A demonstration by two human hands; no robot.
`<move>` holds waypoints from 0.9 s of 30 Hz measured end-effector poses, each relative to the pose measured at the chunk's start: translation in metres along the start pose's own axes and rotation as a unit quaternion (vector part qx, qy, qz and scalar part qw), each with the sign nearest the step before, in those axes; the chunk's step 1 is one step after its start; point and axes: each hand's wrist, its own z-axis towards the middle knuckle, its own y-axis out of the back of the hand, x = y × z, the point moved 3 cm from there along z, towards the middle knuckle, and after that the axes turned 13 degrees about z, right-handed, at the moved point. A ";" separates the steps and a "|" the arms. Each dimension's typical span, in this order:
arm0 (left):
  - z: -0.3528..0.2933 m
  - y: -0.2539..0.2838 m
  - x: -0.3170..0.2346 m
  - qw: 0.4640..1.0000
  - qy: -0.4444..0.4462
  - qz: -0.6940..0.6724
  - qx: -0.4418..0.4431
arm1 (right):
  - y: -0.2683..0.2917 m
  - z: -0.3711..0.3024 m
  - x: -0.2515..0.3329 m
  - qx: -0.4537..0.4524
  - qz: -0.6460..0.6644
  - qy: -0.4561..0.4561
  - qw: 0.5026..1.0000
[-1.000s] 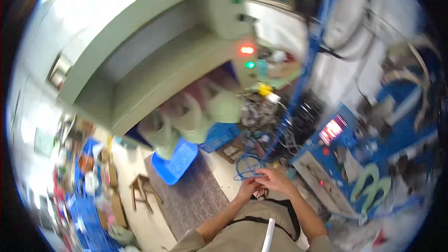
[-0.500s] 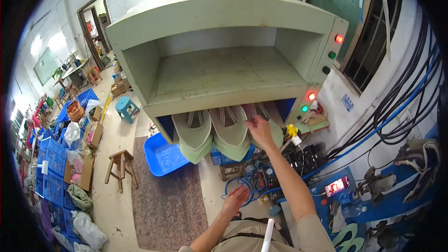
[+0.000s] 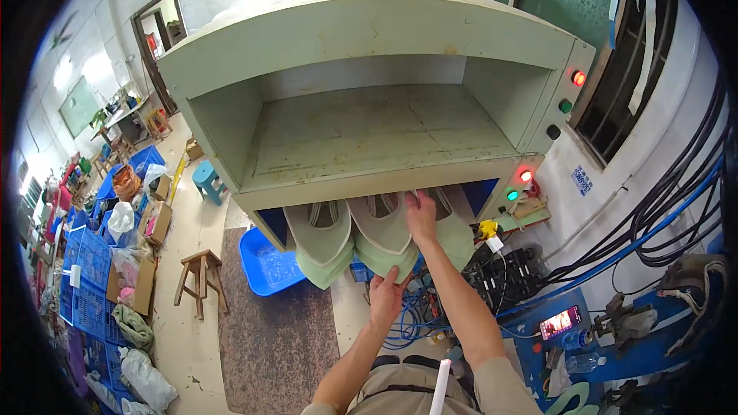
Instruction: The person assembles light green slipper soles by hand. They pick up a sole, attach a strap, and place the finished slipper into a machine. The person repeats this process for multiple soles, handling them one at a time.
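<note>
Green, pale and chalky, on the big open-fronted cabinet (image 3: 369, 131) and on the shoe-shaped forms slung under its lower lip. Up from waist level since half a second back, the left hand (image 3: 387, 297), now below the cabinet at the toe of the middle form (image 3: 382, 238), fingers loosely curled and touching the tip. Unmoved in that time, the right hand (image 3: 420, 215), at the cabinet's lower lip, fingers pressed together and laid flat over the top of the same form. Both hands thus on one piece, top and toe, ready to bear it. Counted under the cabinet: three forms, with a left form (image 3: 319, 234) and a right form (image 3: 455, 234) flanking the held one. On the cabinet's right side: two red lamps (image 3: 578, 78) lit, one green lamp (image 3: 511, 194) lit. Below its left corner: one blue tub (image 3: 265, 267), one wooden stool (image 3: 201, 277).
</note>
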 end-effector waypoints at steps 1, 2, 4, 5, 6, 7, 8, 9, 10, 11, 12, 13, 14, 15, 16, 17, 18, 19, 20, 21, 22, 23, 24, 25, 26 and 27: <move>0.001 0.003 -0.001 1.000 0.001 0.011 -0.009 | 0.000 -0.002 0.001 -0.001 0.020 -0.010 1.000; 0.004 0.004 -0.002 1.000 -0.002 0.018 -0.004 | 0.001 -0.004 0.003 -0.005 0.056 -0.017 0.998; 0.010 0.006 -0.005 1.000 -0.005 0.030 0.007 | 0.011 -0.010 0.009 -0.014 0.127 -0.032 0.991; 0.010 0.006 -0.004 1.000 0.001 0.026 0.005 | 0.013 -0.011 0.010 -0.005 0.111 -0.028 0.993; 0.009 0.007 -0.004 1.000 0.007 0.023 0.002 | 0.013 -0.011 0.012 0.005 0.096 -0.025 0.995; 0.008 0.007 -0.005 1.000 0.012 0.021 0.001 | 0.014 -0.010 0.015 0.014 0.083 -0.020 0.996; 0.008 0.011 -0.004 1.000 0.016 0.025 -0.002 | 0.011 -0.009 0.016 0.027 0.082 -0.053 0.995; 0.009 0.017 -0.003 0.999 0.020 0.029 -0.005 | 0.006 -0.009 0.018 0.041 0.081 -0.086 0.992; 0.008 0.013 -0.006 0.999 0.023 0.031 -0.007 | 0.002 -0.006 0.018 0.055 0.080 -0.117 0.988; 0.005 0.009 -0.009 0.999 0.017 0.035 -0.009 | -0.002 -0.004 0.016 0.040 0.110 -0.104 0.988; 0.003 0.004 -0.012 0.999 0.011 0.039 -0.012 | -0.008 -0.002 0.012 0.025 0.141 -0.090 0.986; 0.001 -0.002 -0.017 0.999 0.004 0.044 -0.017 | -0.015 0.001 0.006 0.012 0.174 -0.078 0.982; 0.003 -0.005 -0.013 0.999 0.006 0.046 -0.017 | -0.017 0.007 -0.010 0.010 0.120 -0.056 0.991; 0.005 -0.009 -0.009 0.999 0.008 0.048 -0.016 | -0.016 0.016 -0.025 0.006 0.066 -0.035 0.997; 0.004 -0.006 -0.009 0.998 0.004 0.050 -0.024 | -0.021 0.015 -0.023 0.013 0.017 -0.015 1.000; 0.005 -0.001 -0.008 0.999 0.011 0.049 -0.017 | -0.023 0.008 -0.023 0.020 0.041 -0.018 0.999; 0.007 0.006 -0.004 0.999 0.018 0.047 -0.008 | -0.023 0.002 -0.023 0.025 0.063 -0.022 0.997; 0.008 0.006 -0.004 0.999 0.022 0.043 0.005 | -0.021 0.000 -0.019 0.030 0.084 -0.020 0.996; 0.007 0.007 -0.002 0.999 0.020 0.039 -0.004 | -0.018 -0.004 -0.015 0.025 0.073 -0.025 0.997; 0.006 0.008 0.000 0.999 0.017 0.035 -0.012 | -0.014 -0.011 -0.012 0.020 0.061 -0.031 0.997; 0.006 0.007 0.000 0.999 0.015 0.032 -0.017 | -0.011 -0.015 -0.006 0.011 0.053 -0.035 0.998; 0.006 0.009 0.002 0.999 0.019 0.042 -0.014 | -0.007 -0.018 0.001 0.003 0.045 -0.039 0.998; 0.004 0.013 0.004 0.998 0.023 0.052 -0.011 | -0.004 -0.021 0.007 -0.006 0.041 -0.044 0.998; 0.001 0.017 0.006 0.998 0.027 0.063 -0.008 | -0.001 -0.024 0.018 -0.016 0.037 -0.049 0.998; -0.006 0.022 0.002 0.997 0.024 0.068 -0.022 | 0.000 -0.029 0.040 -0.023 -0.027 0.026 0.999; -0.018 0.027 -0.006 0.996 0.021 0.073 -0.038 | -0.005 -0.037 0.068 -0.029 -0.089 0.100 0.991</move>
